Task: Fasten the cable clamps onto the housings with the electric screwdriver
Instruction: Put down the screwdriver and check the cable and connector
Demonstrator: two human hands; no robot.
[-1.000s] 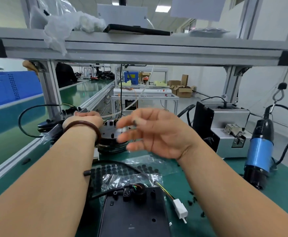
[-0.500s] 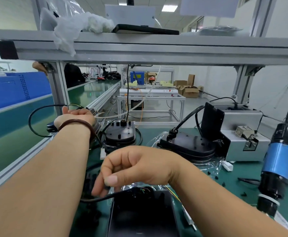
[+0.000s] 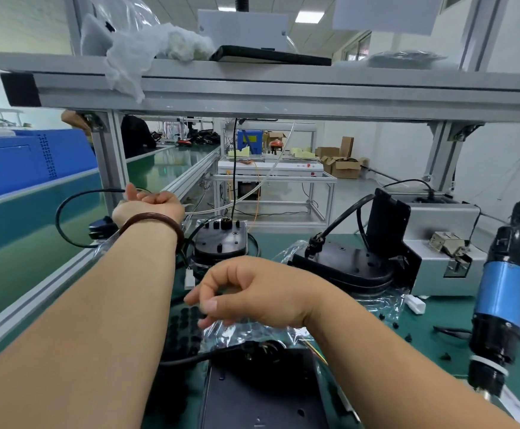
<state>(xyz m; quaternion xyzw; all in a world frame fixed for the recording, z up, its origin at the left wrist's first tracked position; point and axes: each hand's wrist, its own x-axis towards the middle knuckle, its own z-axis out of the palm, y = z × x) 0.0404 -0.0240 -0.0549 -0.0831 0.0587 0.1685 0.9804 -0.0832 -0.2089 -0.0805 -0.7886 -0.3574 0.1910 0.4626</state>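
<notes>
**Right hand drops to the near housing**

A second ago my right hand (image 3: 252, 292) hung open in mid-air. Now it hovers low over the black tray (image 3: 184, 329), just behind the near housing (image 3: 261, 391) at the desk's front edge. Thumb and forefinger are drawn together, but I cannot tell whether they pinch a clamp. My left hand (image 3: 150, 205) stays far out, curled round the black cable (image 3: 57, 216). The electric screwdriver (image 3: 503, 298) hangs untouched at right, so I judge fastening has not begun.

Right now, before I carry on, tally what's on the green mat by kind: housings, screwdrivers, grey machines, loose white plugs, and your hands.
Black housings plainly seen: 3, near housing, far housing, right housing (perhaps stacked)
Electric screwdriver: 1
Grey machine: 1
White plugs: 2, left plug, right plug
Hands: 2, left hand, right hand
Total: 9
</notes>
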